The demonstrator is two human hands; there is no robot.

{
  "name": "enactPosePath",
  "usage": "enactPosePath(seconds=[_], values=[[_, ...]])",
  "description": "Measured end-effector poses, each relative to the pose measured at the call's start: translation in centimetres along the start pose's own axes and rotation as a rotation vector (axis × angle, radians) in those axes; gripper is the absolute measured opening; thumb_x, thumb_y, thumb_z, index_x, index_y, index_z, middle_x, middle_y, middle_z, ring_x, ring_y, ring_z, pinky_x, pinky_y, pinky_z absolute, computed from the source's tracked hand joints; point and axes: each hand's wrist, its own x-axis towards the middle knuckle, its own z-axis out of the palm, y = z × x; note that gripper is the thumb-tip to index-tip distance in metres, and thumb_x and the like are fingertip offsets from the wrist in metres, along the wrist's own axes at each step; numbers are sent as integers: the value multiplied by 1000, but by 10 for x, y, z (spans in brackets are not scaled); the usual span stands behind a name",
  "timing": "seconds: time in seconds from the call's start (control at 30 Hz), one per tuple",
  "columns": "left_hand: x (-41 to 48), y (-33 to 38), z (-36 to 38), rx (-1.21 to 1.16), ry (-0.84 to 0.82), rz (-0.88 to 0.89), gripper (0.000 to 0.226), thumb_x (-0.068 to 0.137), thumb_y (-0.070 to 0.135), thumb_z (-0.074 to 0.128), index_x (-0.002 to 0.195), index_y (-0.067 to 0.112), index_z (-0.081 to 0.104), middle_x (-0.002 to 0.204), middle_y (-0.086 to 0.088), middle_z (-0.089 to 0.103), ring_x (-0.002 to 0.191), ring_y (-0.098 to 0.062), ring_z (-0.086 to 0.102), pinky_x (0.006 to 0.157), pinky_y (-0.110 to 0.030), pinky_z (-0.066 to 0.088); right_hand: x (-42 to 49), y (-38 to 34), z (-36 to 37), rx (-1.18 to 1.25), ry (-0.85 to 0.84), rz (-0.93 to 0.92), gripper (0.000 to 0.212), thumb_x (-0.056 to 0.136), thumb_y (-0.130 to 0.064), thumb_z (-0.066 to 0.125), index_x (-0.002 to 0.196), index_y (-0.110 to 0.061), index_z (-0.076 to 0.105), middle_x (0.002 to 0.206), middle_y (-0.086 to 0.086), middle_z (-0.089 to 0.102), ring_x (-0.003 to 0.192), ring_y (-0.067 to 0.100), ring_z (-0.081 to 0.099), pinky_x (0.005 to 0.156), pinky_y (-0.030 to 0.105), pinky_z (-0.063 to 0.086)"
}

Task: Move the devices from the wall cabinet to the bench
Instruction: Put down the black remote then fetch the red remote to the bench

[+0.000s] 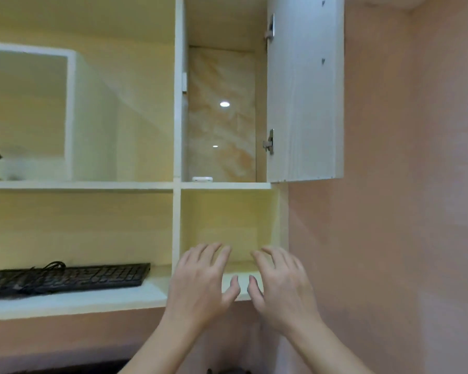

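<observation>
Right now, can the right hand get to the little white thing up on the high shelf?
Probably yes. The cabinet door is swung open, and nothing stands in front of the small white device. The right hand is empty and open, but it is lower down, in front of the compartment below, so it would have to reach up.

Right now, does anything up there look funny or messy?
Nothing looks broken or spilled. The black keyboard sits askew on the lower shelf, its cable bunched on top. The white cabinet door hangs open, with one small white device inside.

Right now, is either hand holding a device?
No: the left hand and right hand are open and empty; the white device lies on the upper shelf.
</observation>
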Motion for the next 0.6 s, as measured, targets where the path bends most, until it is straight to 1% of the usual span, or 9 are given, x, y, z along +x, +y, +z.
enactPosePath(seconds=[0.17,0.27,0.33,0.4,0.47,0.53,0.6], values=[[62,-28,-38,89,155,16,59,83,49,51,128,16,67,127,-3,69,116,-28,65,96,-44,55,68,0,-26,-43,104,-74,48,78,-41,53,120,-22,63,117,2,65,113,21,61,94,37,51],[92,-45,-53,124,226,22,58,81,48,50,127,16,66,125,-2,69,115,-28,64,94,-42,54,100,3,-35,-38,147,-78,49,79,-41,52,122,-21,62,118,2,63,113,22,60,92,37,51],[108,-58,-57,152,250,30,57,81,47,49,125,15,67,127,-5,68,116,-29,64,93,-43,53,117,3,-36,-32,151,-92,50,80,-42,48,123,-21,61,119,3,63,113,22,60,91,37,51],[120,-74,-57,189,265,44,61,81,48,47,128,13,65,132,-9,66,122,-31,62,96,-44,52,133,0,-33,-25,113,-125,53,82,-45,43,129,-23,56,125,1,59,118,21,56,95,36,48],[129,-89,-52,217,277,69,67,83,48,47,135,7,58,141,-13,60,131,-31,56,104,-46,49,149,-4,-29,11,55,-158,53,86,-44,44,136,-26,49,133,-2,51,123,19,50,98,33,45],[136,-103,-43,241,281,97,75,84,49,48,142,2,49,151,-15,50,140,-30,47,111,-47,45,165,-10,-23,51,7,-210,52,89,-41,49,139,-26,44,137,-3,46,123,19,48,94,32,46],[142,-115,-34,268,278,121,82,84,51,48,148,0,42,157,-16,41,145,-30,40,114,-47,42,182,-16,-16,58,-55,-253,53,91,-41,50,142,-28,39,140,-4,42,123,17,46,92,32,46]])
